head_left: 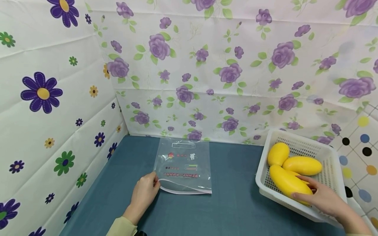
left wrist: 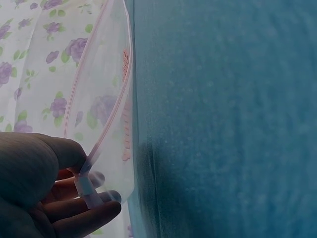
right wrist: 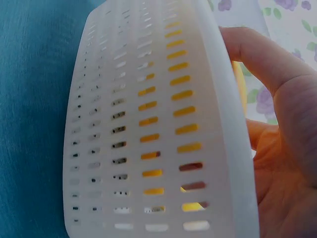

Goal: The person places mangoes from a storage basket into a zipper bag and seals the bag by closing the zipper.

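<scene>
My left hand pinches the near left corner of a clear zip bag with red print, which lies on the blue tabletop. In the left wrist view the bag's two pink-edged lips stand apart, and a pale tab shows between the fingers of the left hand. Over at the right, my right hand grips the near end of a yellow mango inside a white slotted basket. The basket's wall hides most of that grip in the right wrist view.
Other yellow mangoes lie in the basket, against the held one. Flowered cloth closes off the back, another flowered sheet the left side. Blue tabletop lies between bag and basket. A dotted sheet is at right.
</scene>
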Tool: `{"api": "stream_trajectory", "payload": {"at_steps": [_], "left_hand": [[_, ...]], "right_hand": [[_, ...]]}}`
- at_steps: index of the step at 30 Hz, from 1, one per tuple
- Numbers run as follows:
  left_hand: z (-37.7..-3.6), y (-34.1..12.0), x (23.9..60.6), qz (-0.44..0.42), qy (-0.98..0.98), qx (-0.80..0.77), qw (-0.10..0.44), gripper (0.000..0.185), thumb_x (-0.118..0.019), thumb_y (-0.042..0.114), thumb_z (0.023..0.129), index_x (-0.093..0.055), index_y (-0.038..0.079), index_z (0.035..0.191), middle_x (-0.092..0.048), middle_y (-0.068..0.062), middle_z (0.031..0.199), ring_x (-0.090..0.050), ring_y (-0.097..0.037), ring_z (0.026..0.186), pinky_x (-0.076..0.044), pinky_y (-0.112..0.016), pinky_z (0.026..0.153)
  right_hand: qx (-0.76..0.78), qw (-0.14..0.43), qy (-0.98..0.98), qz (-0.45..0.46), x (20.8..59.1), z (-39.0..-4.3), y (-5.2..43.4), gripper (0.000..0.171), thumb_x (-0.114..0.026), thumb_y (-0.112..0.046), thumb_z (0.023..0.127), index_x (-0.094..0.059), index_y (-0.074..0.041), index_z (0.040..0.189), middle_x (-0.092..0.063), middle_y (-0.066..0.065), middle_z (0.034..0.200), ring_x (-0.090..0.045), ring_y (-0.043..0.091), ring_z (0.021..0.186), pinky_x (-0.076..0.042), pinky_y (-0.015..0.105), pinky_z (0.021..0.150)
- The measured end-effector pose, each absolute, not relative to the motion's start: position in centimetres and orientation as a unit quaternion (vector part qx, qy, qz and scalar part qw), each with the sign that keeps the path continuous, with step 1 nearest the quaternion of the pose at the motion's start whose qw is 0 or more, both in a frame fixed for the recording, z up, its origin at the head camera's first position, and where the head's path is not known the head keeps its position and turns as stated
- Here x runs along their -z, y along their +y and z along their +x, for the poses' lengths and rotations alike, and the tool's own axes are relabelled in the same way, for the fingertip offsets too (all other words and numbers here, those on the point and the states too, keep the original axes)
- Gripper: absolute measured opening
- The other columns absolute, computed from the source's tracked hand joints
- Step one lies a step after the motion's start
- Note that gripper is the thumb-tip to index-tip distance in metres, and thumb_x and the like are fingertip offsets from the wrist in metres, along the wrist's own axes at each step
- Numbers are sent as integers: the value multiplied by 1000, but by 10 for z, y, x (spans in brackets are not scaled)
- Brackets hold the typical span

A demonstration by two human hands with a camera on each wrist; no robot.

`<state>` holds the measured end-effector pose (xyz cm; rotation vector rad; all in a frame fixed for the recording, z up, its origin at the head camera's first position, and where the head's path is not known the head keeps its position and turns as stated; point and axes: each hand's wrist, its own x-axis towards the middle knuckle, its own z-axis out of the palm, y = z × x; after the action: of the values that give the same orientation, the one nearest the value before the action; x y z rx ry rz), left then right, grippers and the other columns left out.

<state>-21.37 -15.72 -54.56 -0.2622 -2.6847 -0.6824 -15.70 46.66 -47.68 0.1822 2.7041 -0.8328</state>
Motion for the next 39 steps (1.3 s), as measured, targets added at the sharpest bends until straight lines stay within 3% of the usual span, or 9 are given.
{"api": "stream_trajectory", "payload": {"at_steps": [8,15,21,31,35,39], "left_hand": [[-215,-156,545,-94,-950,239,179,35,-81,-3,88,-53,15,76,-47,5,64,-43,-9,52,-38,-30,51],[-215,-155,545,-95,-950,238,177,35,-81,-3,88,-53,15,76,-47,5,64,-42,-9,52,-38,-30,50],[-215,-154,544,-90,-952,237,173,35,-81,-2,88,-54,15,76,-48,4,65,-43,-9,52,-39,-30,50],[-214,-153,544,-85,-953,236,169,34,-80,-2,89,-54,15,76,-47,5,64,-43,-9,52,-38,-30,50],[-213,-154,545,-87,-952,237,174,33,-80,-2,89,-55,15,77,-48,5,65,-43,-9,52,-39,-30,50],[-213,-154,544,-87,-951,238,178,32,-81,-2,88,-56,15,77,-49,4,65,-44,-9,52,-39,-30,50]], "right_hand": [[292,132,945,63,473,-156,462,102,-72,-62,97,-31,4,163,-61,28,135,-60,34,107,-51,39,78],[301,123,943,70,470,-157,457,106,-73,-64,95,-29,5,163,-58,32,138,-60,37,110,-54,45,83],[290,111,948,64,467,-155,452,104,-73,-64,94,-32,4,162,-60,30,137,-61,36,110,-53,40,79],[285,81,954,52,461,-154,439,103,-76,-65,92,-37,2,160,-58,31,139,-62,37,108,-55,42,81],[289,74,953,46,458,-153,432,102,-76,-64,92,-38,1,160,-57,33,141,-62,38,110,-57,52,86],[290,62,954,41,455,-153,424,103,-77,-65,91,-39,1,160,-56,32,143,-62,38,110,-57,54,88]]}}
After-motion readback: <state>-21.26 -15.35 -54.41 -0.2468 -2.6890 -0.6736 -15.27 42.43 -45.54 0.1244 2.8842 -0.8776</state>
